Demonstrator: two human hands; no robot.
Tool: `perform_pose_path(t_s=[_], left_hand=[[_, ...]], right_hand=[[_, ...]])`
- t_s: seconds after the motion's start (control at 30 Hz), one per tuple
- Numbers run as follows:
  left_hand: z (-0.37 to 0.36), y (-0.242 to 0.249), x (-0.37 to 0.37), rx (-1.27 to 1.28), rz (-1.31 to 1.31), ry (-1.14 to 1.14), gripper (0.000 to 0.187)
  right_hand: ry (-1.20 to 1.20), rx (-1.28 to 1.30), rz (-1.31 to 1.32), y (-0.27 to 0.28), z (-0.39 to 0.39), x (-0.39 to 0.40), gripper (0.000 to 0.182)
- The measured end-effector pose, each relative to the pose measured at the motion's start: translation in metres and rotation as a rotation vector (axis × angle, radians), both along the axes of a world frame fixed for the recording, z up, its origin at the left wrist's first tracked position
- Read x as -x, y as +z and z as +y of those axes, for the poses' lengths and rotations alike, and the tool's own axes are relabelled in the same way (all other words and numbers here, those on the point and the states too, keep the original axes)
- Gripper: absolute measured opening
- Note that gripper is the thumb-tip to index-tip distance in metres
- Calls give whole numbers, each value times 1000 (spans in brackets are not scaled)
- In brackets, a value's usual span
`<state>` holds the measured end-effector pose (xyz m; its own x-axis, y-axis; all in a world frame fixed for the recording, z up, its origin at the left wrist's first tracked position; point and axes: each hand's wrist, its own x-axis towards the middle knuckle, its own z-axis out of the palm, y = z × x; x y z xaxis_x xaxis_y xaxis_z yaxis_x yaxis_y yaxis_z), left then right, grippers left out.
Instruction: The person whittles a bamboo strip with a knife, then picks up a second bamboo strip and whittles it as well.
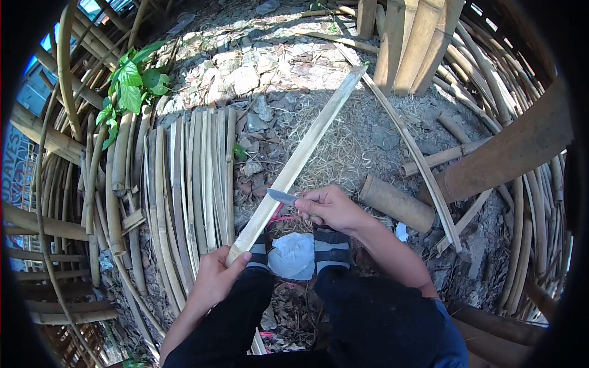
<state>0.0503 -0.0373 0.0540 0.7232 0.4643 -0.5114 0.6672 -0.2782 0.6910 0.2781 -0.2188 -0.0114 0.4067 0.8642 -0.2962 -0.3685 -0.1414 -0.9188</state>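
A long pale bamboo strip [307,143] runs slantwise away from me, its far end up toward the top right. My left hand [219,273] is wrapped round its near end, thumb on top, just above my left knee. In my right hand [331,208] is a knife [282,197], its grey blade lying across the strip's right edge a little beyond the left hand. The knife's handle is mostly hidden by my fingers. Between my shoes lies a whitish, crumpled piece of material [292,256].
Split bamboo strips [190,184] lie side by side on the left. At right are a short bamboo section [397,203], a thin strip [411,153] and a thick pole [509,150]. Thin shavings [343,147] cover the ground ahead, and a leafy plant [130,83] grows at upper left.
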Motion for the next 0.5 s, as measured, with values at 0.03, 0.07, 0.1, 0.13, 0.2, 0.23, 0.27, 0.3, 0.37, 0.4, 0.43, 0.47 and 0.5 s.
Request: perform_pose_path(t_s=[0.03,0.07,0.1,0.13,0.2,0.23,0.27,0.3,0.37,0.4,0.43,0.47,0.5], left_hand=[[0,-1,0,1,-1,2,36],[-1,-1,0,-7,-13,4,36],[-1,-1,0,-17,-24,6,37],[-1,1,-1,-18,-24,8,37],[-2,9,-2,-42,32,3,37],[-3,9,0,-42,31,4,37],[-3,9,3,-21,24,7,37],[-3,8,5,-1,17,9,38],[-1,6,7,2,4,19,38],[0,4,7,10,-13,37,38],[2,-1,7,17,-15,31,38],[5,-8,8,-17,-15,47,40],[8,-14,9,-53,-14,64,43]], right_hand=[[-29,-9,-35,-3,0,-3,33],[-57,-21,-71,-4,0,-5,33],[-54,-22,-71,-4,0,-6,33],[-77,-16,-58,-3,0,-7,33],[-179,24,-23,-7,-4,-22,35],[-257,58,-5,-11,-11,-41,37],[-296,84,-41,-10,-21,-61,38],[-337,110,-76,-10,-30,-76,40],[-379,106,-48,-9,-41,-84,39],[-413,106,-25,-5,-46,-86,39],[-419,112,-29,-3,-48,-83,39],[-425,-5,109,-2,-49,-76,40],[-427,-124,248,2,-49,-69,42]])
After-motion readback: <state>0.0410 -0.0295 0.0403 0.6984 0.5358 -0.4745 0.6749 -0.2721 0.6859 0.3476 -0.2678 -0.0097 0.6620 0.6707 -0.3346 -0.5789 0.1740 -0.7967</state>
